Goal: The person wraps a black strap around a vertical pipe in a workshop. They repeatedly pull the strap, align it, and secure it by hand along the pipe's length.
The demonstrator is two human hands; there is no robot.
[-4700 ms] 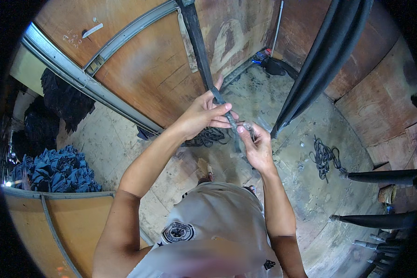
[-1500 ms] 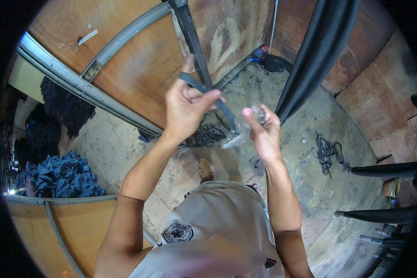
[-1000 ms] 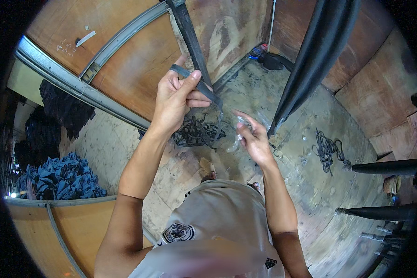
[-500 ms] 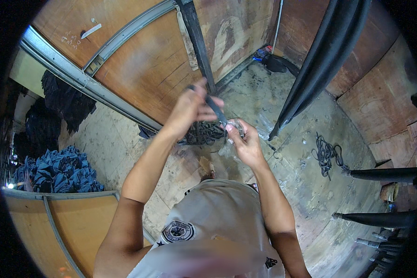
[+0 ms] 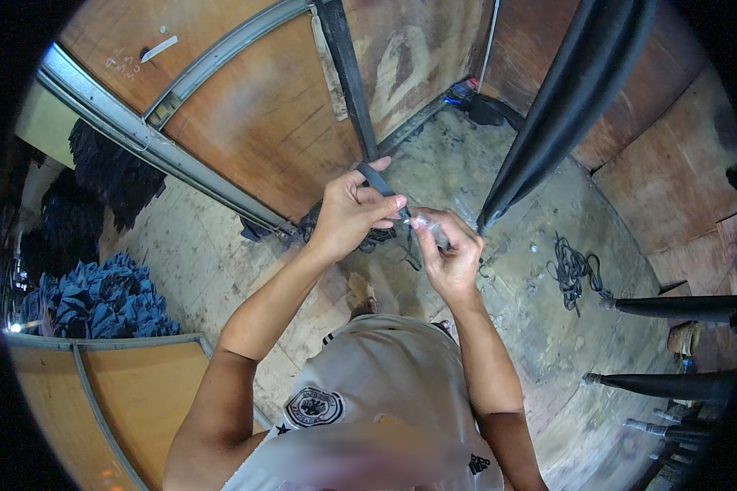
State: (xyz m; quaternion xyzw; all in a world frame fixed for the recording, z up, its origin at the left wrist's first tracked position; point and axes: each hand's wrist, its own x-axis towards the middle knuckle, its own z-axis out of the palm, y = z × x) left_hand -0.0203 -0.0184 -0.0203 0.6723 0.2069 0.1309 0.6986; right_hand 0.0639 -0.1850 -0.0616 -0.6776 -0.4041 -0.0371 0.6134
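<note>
My left hand (image 5: 348,214) pinches a flat dark grey strip (image 5: 377,180) between thumb and fingers, and one end of it loops over the fingers. Close beside it, my right hand (image 5: 450,258) is closed on crumpled clear plastic film (image 5: 439,236), where the strip's lower end meets the thumb and fingertips. How strip and plastic are joined there is too small to tell. Just beyond my right hand hangs the tapered lower end of a long black cloth bundle (image 5: 549,123). Behind and below the hands, a tangle of dark strips (image 5: 309,221) lies on the floor, partly hidden.
Another heap of dark cord (image 5: 577,274) lies on the floor to the right. Several black wrapped bundles (image 5: 671,385) stick in from the right edge. Blue cloth (image 5: 102,299) is piled at the left behind a low wooden panel (image 5: 147,376). A wooden wall (image 5: 254,106) stands ahead.
My left hand, blurred before with spread fingers, has come nearer my right hand and now pinches the strip. The right hand has shifted slightly right, still on the plastic.
</note>
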